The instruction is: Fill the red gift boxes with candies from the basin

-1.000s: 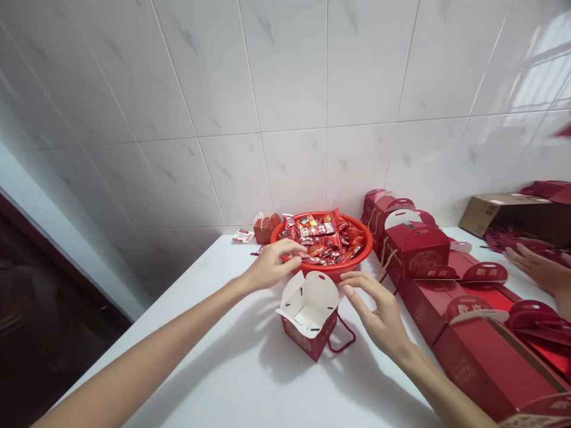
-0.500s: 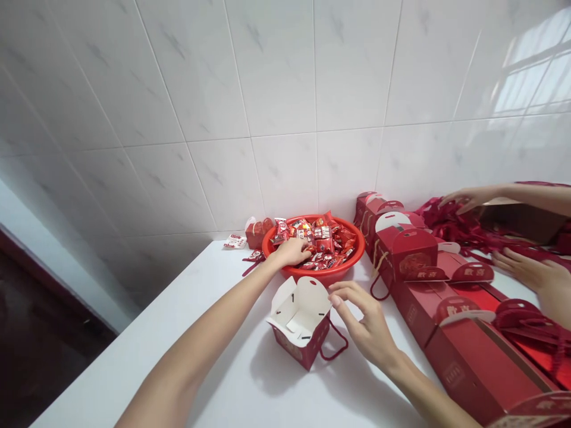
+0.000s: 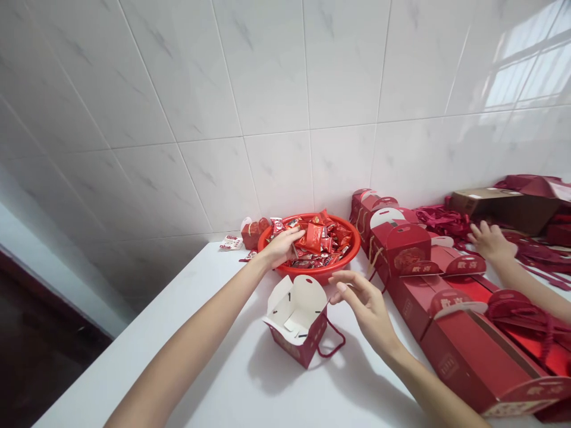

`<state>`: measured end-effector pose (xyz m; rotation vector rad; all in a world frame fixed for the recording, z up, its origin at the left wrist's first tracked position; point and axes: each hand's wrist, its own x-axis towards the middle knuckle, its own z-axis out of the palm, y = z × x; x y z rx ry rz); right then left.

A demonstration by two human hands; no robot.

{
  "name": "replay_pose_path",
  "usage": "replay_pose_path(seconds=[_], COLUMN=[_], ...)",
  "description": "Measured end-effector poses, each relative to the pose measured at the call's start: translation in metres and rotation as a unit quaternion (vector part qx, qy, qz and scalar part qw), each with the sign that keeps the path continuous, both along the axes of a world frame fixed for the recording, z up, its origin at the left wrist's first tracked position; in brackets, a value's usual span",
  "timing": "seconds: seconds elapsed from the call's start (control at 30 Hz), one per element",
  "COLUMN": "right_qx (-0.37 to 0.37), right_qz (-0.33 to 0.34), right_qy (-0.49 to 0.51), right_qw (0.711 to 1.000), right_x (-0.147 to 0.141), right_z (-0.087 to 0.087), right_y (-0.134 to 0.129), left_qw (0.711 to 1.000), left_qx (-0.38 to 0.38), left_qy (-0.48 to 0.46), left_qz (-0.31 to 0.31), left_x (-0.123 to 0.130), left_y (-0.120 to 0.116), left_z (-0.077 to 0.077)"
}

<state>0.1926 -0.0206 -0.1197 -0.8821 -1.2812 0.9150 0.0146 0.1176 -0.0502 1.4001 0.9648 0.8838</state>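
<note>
My left hand [image 3: 282, 248] is over the red plastic basin [image 3: 307, 274], which is heaped with small wrapped snacks. Its fingers are closed on a plain red snack packet [image 3: 311, 238] that sits above the others. In front of the basin stands a small open gift box [image 3: 292, 349], red outside and white inside, with flaps up and a dark red cord handle [image 3: 332, 355] hanging at its right side. Just right of this box hovers my right hand [image 3: 363, 306], fingers loosely bent and apart, holding nothing. Small black cord ends and a pale flat piece show inside the box.
Red gift boxes [image 3: 475, 351] line the table's right side. Beyond them lie dark red ribbons [image 3: 439, 220] and a brown carton [image 3: 486, 205]. Another person's hand [image 3: 493, 244] reaches there. A small red box [image 3: 252, 235] and a printed card [image 3: 231, 242] are left of the basin.
My left hand has taken a red packet and lifted it slightly from the pile. My right hand stays beside the box. One of the other person's hands has left view.
</note>
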Motion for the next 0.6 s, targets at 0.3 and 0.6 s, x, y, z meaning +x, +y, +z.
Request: replay_pose_path(seconds=[0.3, 0.6], right_qx=[-0.087, -0.109], right_qz=[0.039, -0.006], right_qy=[0.16, 0.205], right_qw=[0.982, 0.973], right_x=[-0.001, -0.002], right_z=[0.004, 0.011], right_y=[-0.001, -0.002], left_qw=[0.979, 0.975], left_qx=[0.093, 0.079], left_qy=[0.055, 0.01], left_qz=[-0.173, -0.206], left_x=[0.016, 0.015], left_y=[-0.047, -0.067], left_z=[0.019, 0.011])
